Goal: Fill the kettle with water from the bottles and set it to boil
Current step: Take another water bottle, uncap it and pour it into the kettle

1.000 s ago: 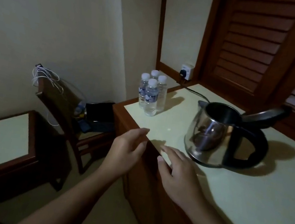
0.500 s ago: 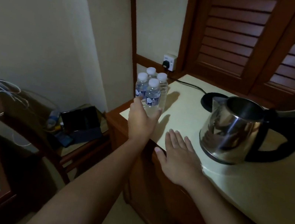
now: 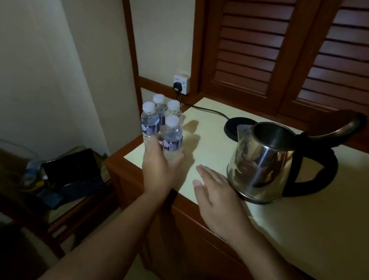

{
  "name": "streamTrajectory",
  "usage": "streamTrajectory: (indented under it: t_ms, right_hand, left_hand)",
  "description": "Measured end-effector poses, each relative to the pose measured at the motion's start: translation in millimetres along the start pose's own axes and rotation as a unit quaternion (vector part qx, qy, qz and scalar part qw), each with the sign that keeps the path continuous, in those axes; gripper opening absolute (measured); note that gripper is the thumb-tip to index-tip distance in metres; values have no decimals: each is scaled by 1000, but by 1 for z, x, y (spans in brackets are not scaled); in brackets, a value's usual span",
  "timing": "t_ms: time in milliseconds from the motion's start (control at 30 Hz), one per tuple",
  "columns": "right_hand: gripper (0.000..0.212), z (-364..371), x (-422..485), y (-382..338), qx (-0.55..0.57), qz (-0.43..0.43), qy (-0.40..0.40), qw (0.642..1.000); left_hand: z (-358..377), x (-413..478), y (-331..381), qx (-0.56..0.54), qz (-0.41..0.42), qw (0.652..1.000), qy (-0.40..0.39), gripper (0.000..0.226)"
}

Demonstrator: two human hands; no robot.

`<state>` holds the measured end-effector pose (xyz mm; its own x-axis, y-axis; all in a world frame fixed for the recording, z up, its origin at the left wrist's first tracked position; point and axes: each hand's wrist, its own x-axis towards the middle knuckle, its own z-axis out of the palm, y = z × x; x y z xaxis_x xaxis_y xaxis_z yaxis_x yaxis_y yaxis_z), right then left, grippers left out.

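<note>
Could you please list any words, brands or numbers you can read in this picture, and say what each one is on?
No text can be read here.
Bottle labels: blue with white marks, too blurred to read.
Wall socket: small marks, too small to read.
Kettle: no lettering visible.

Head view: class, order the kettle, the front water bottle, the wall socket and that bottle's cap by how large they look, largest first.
1. kettle
2. front water bottle, lower part hidden behind the left hand
3. wall socket and bottle cap look nearly alike; the socket is farther back, so I leave them unranked.
</note>
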<state>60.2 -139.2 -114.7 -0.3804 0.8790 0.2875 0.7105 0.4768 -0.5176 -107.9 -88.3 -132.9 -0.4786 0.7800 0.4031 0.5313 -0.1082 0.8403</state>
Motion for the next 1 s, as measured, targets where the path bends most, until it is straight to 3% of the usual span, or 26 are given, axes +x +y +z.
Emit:
streamTrajectory:
  t_ms: [133, 400, 500, 733, 833, 900, 1000]
  right_hand:
    - [50, -45, 9, -17, 27, -17, 102, 994]
    - [43, -120, 13, -29, -66, -62, 114, 989]
    - [36, -145, 5, -34, -87, -91, 80, 989]
    - [19, -187, -10, -38, -150, -132, -88, 976]
    - [42, -191, -17, -26, -185, -137, -106, 967]
    - [64, -192, -23, -23, -126, -113, -121, 978]
    - [73, -192, -30, -20, -86, -106, -112, 984]
  left_hand:
    - [-25, -29, 22, -41, 62, 989, -129, 49]
    - [-51, -61, 67, -80, 120, 946, -291, 59]
    - [-54, -62, 79, -115, 111, 925, -345, 56]
    - [-53, -50, 93, -148, 134, 868, -455, 56]
    - [-50, -47, 98, -157, 144, 842, -495, 59]
    - [-46, -45, 100, -159, 152, 828, -516, 60]
    - [-41, -44, 100, -165, 150, 815, -534, 58]
